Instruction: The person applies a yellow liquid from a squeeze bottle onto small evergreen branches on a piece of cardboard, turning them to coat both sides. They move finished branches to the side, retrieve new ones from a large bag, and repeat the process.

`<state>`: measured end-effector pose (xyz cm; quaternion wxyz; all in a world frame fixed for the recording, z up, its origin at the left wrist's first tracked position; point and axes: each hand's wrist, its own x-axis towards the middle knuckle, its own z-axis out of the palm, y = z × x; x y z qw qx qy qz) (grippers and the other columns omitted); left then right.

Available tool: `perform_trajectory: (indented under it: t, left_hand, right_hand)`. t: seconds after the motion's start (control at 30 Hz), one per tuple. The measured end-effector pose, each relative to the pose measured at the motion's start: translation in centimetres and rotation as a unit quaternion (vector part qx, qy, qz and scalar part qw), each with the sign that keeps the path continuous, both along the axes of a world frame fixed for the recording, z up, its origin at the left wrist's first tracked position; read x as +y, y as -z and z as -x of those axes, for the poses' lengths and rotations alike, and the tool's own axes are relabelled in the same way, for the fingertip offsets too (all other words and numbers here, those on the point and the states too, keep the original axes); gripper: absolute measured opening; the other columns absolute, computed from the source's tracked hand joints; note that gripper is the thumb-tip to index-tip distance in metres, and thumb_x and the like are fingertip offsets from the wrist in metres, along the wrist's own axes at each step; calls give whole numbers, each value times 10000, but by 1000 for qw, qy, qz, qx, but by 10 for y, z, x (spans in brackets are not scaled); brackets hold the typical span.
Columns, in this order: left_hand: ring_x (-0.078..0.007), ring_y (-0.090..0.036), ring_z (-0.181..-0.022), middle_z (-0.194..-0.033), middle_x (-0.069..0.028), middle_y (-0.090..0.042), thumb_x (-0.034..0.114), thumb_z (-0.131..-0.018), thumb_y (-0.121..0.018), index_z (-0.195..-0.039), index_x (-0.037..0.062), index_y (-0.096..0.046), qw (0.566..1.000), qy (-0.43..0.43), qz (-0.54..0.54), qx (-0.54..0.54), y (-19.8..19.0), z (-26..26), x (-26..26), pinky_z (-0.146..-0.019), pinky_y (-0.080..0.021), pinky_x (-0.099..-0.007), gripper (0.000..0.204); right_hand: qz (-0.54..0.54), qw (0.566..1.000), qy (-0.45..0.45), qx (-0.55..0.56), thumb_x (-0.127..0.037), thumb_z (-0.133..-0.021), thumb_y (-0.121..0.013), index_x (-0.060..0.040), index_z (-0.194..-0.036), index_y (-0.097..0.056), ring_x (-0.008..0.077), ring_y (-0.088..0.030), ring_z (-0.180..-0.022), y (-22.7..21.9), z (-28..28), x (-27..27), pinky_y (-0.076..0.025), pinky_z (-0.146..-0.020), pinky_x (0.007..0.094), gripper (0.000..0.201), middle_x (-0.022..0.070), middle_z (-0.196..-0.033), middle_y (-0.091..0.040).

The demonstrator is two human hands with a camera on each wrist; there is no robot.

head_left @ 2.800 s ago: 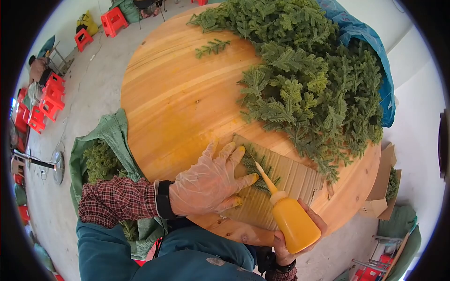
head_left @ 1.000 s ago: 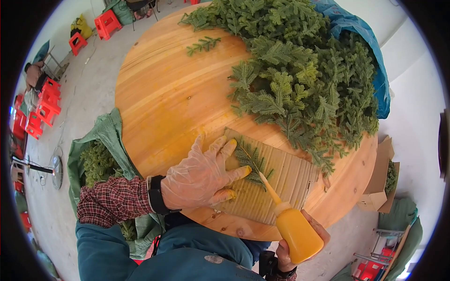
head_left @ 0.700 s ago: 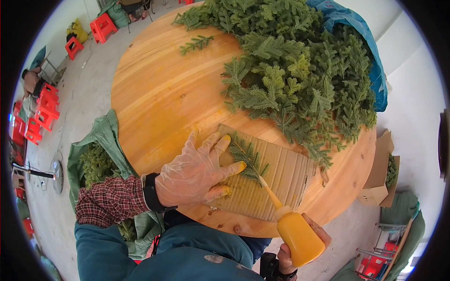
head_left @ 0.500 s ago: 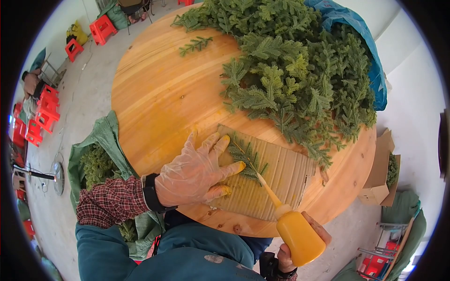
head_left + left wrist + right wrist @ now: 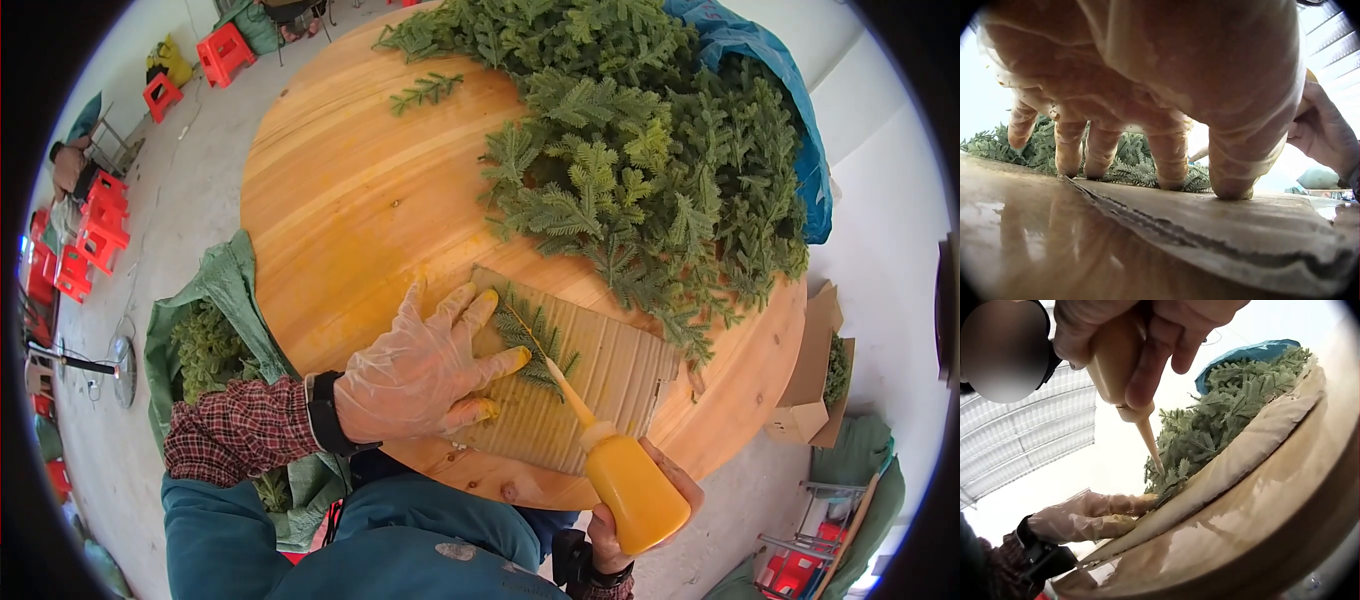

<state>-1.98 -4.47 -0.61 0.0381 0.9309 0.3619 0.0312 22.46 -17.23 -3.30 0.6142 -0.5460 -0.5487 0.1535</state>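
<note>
My left hand, in a thin clear glove with yellow-stained fingertips, rests on the cardboard piece with fingers spread. Beside those fingertips lies a small green fir sprig, a thin yellow line along its stem. My bare right hand grips a squeeze bottle of yellow-orange liquid, tilted with its long nozzle pointing down at the sprig. In the right wrist view the nozzle tip is close over the sprig. The left wrist view shows the gloved fingers standing on the cardboard, its torn edge toward the camera.
The round wooden table bears a large heap of fir branches beside a blue plastic bag. A lone sprig lies farther back. A green sack of branches stands left; a cardboard box stands right.
The nozzle has travelled down the sprig's stem since the oldest frame, and a yellow line now shows there. In the last half second it has shifted slightly back up the stem.
</note>
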Motion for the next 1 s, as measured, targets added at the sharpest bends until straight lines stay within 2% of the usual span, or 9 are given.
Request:
perform_trajectory:
  t: [0.07, 0.17, 0.27, 0.4, 0.5, 0.7, 0.8, 0.87, 1.0]
  left_hand:
    - [-423, -381, -1345, -1432, -282, -408, 494, -829, -659, -1390, 272, -523, 1000, 3, -1, -5, 0, -1, 0, -1013, -311, -688, 619]
    - [-411, -353, -1380, -1471, -257, -379, 504, -841, -631, -1427, 313, -455, 1000, -5, 5, 12, 2, 0, -1, -1076, -233, -661, 641]
    - [-411, -359, -1377, -1471, -258, -380, 500, -843, -631, -1424, 315, -460, 1000, -4, -1, 14, 3, 1, -2, -1075, -241, -655, 633]
    - [-412, -364, -1373, -1471, -261, -380, 492, -846, -633, -1421, 316, -466, 1000, -3, 0, 12, 3, 0, -2, -1074, -249, -649, 624]
    - [-418, -376, -1362, -1461, -273, -386, 493, -847, -633, -1418, 304, -477, 1000, 1, -4, 9, 2, 0, -1, -1055, -268, -662, 622]
    - [-427, -396, -1344, -1444, -295, -397, 500, -846, -634, -1416, 279, -493, 1000, 7, -9, 2, 3, 0, 0, -1015, -290, -700, 627]
    - [-420, -421, -1317, -1438, -289, -406, 487, -847, -635, -1403, 282, -505, 1000, 11, -20, 2, 1, 0, -1, -1023, -303, -676, 606]
    - [-417, -433, -1304, -1435, -286, -411, 481, -848, -635, -1397, 284, -510, 1000, 10, -29, 0, -2, 1, 0, -1027, -310, -664, 596]
    - [-376, -467, -1263, -1422, -233, -443, 450, -849, -643, -1361, 205, -537, 998, 17, -21, -52, -10, 8, 8, -1041, -341, -598, 578]
  right_hand:
    - [1, 1000, 5, 2, -409, -661, -899, -17, -1184, -401, 312, -664, -944, -2, -3, -4, -547, -860, 432, 822, 242, -1063, -629]
    - [1, 1000, 14, 18, -394, -666, -897, -14, -1178, -403, 309, -664, -933, -4, -5, -11, -547, -855, 428, 806, 239, -1053, -630]
    - [0, 998, 26, 48, -383, -669, -894, -11, -1170, -406, 305, -665, -923, -3, -8, -20, -546, -849, 422, 792, 235, -1039, -630]
    - [2, 1000, -9, 20, -381, -654, -902, -17, -1160, -401, 303, -666, -907, 1, -17, -28, -545, -837, 414, 800, 246, -1041, -629]
    - [71, 993, 57, -75, -668, -827, -632, 56, -1210, -509, 253, -612, -1005, -13, -13, -33, -529, -776, 317, 828, 125, -1144, -505]
    - [76, 982, 101, -140, -670, -834, -618, 61, -1221, -493, 239, -612, -998, -9, -22, -44, -524, -764, 301, 836, 129, -1147, -512]
    - [74, 977, 114, -167, -671, -837, -613, 62, -1225, -487, 234, -612, -995, -5, -28, -50, -523, -759, 295, 839, 130, -1148, -515]
    - [54, 988, 95, -112, -630, -856, -613, 42, -1241, -493, 245, -599, -1031, -4, -24, -47, -519, -783, 318, 783, 133, -1180, -523]
    - [7, 999, 54, 1, -546, -893, -615, 0, -1273, -504, 268, -574, -1104, -5, -21, -36, -511, -829, 366, 675, 140, -1243, -539]
